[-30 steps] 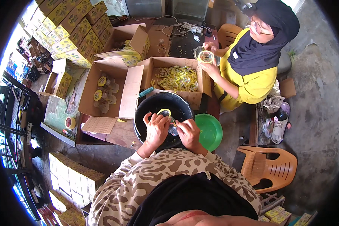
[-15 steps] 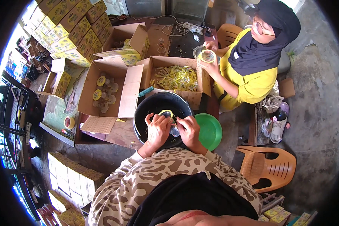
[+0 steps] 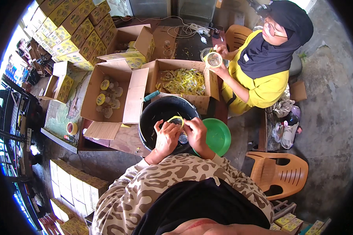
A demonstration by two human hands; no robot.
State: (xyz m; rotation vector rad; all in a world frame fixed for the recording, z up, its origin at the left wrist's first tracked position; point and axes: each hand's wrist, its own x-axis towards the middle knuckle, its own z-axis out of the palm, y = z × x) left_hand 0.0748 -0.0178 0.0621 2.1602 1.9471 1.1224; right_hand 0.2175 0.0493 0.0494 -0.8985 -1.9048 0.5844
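Over a black bucket [image 3: 161, 109], my left hand [image 3: 166, 136] and my right hand [image 3: 195, 134] both grip a clear plastic cup [image 3: 177, 122] with a yellow rim. The left fingers are curled over the near side of the cup; the right fingers press at its rim. A second small clear piece [image 3: 182, 137] shows between my hands, too hidden to name. A green plastic basin [image 3: 217, 139] lies right of the bucket. Behind the bucket, a cardboard box [image 3: 210, 85] holds yellow scraps [image 3: 182, 81], with a teal cylinder [image 3: 151, 96] at its corner.
A co-worker in yellow [image 3: 262, 90] holds a clear cup [image 3: 214, 59] at the right. Cardboard boxes [image 3: 88, 105] with cups stand left, stacked cartons [image 3: 74, 39] behind. Cables [image 3: 188, 31] lie at the back. An orange chair [image 3: 280, 174] stands right, white cartons [image 3: 72, 184] lower left.
My hands have shifted slightly with the cup, the right fingers rising higher along its rim. The co-worker's hands have moved a little around their cup.
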